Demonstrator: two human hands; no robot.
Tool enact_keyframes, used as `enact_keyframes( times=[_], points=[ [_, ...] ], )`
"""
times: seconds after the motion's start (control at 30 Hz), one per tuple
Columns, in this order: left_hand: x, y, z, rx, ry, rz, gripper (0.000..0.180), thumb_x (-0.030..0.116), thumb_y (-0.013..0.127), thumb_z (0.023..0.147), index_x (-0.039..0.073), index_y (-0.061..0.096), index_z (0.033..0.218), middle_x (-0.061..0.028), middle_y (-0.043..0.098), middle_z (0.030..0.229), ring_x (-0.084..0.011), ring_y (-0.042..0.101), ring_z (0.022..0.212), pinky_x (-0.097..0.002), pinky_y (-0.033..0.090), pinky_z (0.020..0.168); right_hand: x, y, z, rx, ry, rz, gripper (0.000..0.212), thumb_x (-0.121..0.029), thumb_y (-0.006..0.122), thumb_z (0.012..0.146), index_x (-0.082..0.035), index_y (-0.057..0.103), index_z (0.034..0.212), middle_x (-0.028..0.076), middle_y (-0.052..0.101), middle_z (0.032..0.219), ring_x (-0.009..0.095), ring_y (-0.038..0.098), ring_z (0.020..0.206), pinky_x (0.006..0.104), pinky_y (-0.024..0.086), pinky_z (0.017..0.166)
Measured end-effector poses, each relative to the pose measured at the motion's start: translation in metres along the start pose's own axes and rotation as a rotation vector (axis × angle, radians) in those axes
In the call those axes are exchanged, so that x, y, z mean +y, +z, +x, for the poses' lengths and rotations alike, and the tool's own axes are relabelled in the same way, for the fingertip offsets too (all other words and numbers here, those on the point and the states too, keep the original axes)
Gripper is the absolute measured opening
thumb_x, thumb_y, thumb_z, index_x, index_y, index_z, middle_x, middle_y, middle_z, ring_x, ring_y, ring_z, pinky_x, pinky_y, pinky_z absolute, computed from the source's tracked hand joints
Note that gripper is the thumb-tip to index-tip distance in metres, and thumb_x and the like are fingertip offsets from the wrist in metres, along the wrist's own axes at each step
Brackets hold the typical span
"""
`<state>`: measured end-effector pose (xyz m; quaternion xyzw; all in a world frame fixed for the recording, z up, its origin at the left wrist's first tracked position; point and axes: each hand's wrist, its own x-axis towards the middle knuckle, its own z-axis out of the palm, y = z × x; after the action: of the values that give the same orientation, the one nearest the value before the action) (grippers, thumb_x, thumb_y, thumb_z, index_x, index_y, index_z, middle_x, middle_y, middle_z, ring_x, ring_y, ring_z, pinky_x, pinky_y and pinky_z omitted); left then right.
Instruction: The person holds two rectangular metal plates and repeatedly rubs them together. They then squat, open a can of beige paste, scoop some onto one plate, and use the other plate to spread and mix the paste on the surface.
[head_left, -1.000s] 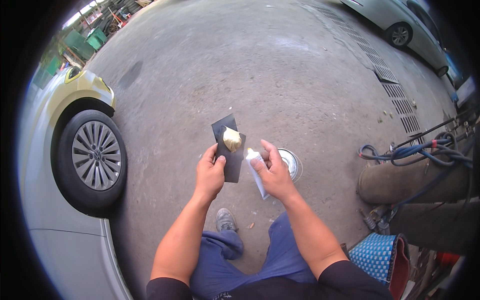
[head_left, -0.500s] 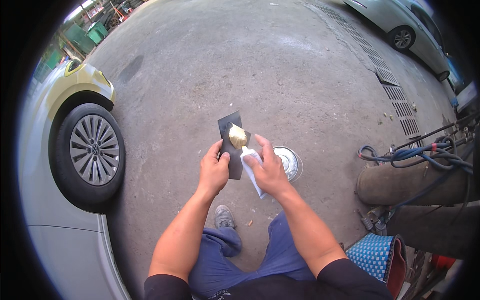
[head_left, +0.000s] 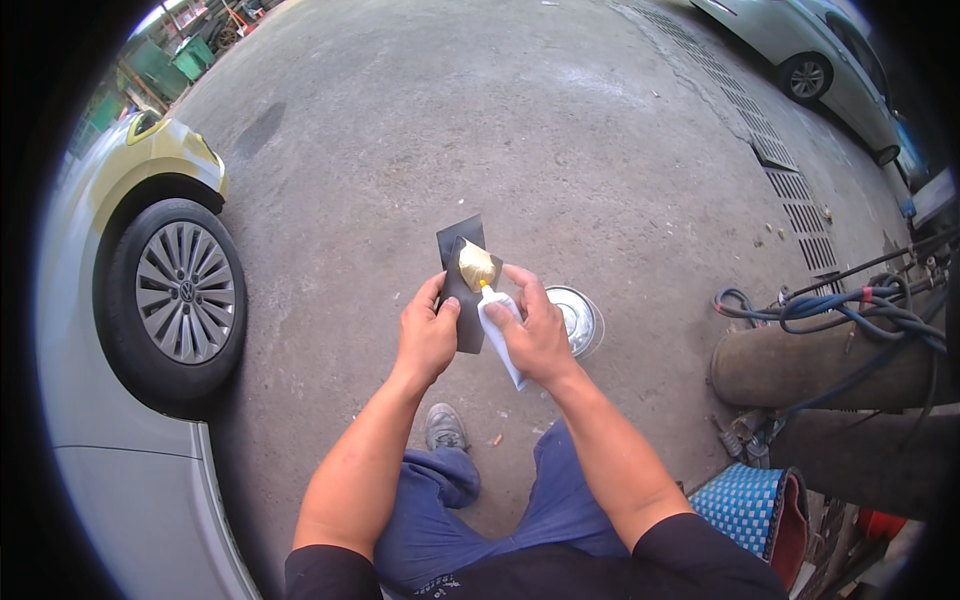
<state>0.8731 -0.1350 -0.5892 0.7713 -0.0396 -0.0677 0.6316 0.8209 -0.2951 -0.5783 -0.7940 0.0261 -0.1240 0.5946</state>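
Observation:
My left hand (head_left: 428, 328) grips a dark flat putty spreader (head_left: 469, 328), thumb on its face. A second dark plate (head_left: 458, 232) shows behind its upper end; whether the two are joined I cannot tell. A cream-yellow lump of putty (head_left: 477, 262) sits on the upper part of the spreader. In my right hand (head_left: 538, 332) is a white squeeze tube (head_left: 510, 362), its nozzle pointing up at the lower edge of the putty. Yellow shows at the nozzle tip. My right fingers wrap around the tube, with the thumb pressed on its front.
A round metal can (head_left: 574, 318) stands on the concrete floor just beyond my right hand. To the left is a car's wheel (head_left: 187, 290). Cylinders (head_left: 790, 362) with blue hoses (head_left: 850, 310) and a blue checked bag (head_left: 740, 505) lie at right. A floor grate (head_left: 790, 195) runs farther off.
The tube's nozzle has drawn slightly down from the putty, and its yellow tip now shows. Both hands keep their holds. The view has shifted slightly.

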Motion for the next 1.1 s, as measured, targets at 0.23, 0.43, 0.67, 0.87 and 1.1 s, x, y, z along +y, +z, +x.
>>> enact_keyframes(
  times=[0.23,0.43,0.67,0.87,1.1],
  points=[
    [0.002,0.0,0.0,-0.004,-0.004,0.006,0.036,0.005,0.052,0.091,0.001,0.059,0.126,-0.0132,0.068,0.112,-0.0193,0.063,0.103,-0.0335,0.049,0.09,-0.005,-0.002,-0.002,-0.016,0.035,-0.007,0.046,-0.02,0.067,0.089,-0.004,0.048,0.128,0.015,0.062,0.076,0.028,0.064,0.067,0.0379,0.049,0.063],
    [0.003,0.0,-0.001,-0.01,-0.025,-0.025,0.036,0.004,0.051,0.091,0.0,0.059,0.126,-0.0127,0.068,0.113,-0.0184,0.063,0.102,-0.0328,0.049,0.091,-0.002,-0.002,-0.001,-0.013,0.074,-0.033,0.049,-0.019,0.068,0.088,-0.004,0.048,0.13,0.016,0.063,0.078,0.028,0.064,0.07,0.0372,0.049,0.065],
    [0.023,-0.001,-0.003,-0.07,-0.245,-0.291,0.041,-0.001,0.046,0.093,-0.005,0.05,0.133,-0.0133,0.064,0.119,-0.0176,0.061,0.107,-0.032,0.048,0.092,0.018,-0.013,-0.007,0.067,0.192,0.256,0.058,-0.02,0.069,0.089,-0.003,0.043,0.138,0.009,0.063,0.084,0.015,0.062,0.077,0.0308,0.05,0.068],
    [0.034,-0.009,-0.003,-0.05,-0.312,-0.365,0.043,-0.002,0.044,0.093,-0.006,0.047,0.135,-0.0141,0.062,0.121,-0.0183,0.061,0.109,-0.0327,0.047,0.095,0.104,-0.046,0.006,0.179,0.369,-0.054,0.073,-0.03,0.072,0.085,-0.005,0.037,0.143,0.017,0.066,0.106,0.028,0.066,0.095,0.037,0.051,0.086],
    [0.018,-0.005,0.007,-0.063,-0.244,-0.434,0.043,0.0,0.048,0.094,-0.005,0.046,0.136,-0.0132,0.059,0.127,-0.0168,0.057,0.113,-0.032,0.043,0.101,0.23,-0.046,0.004,-0.098,0.402,-0.437,0.076,-0.016,0.073,0.079,-0.006,0.035,0.145,0.023,0.064,0.118,0.036,0.063,0.108,0.0439,0.049,0.094]
  ],
)
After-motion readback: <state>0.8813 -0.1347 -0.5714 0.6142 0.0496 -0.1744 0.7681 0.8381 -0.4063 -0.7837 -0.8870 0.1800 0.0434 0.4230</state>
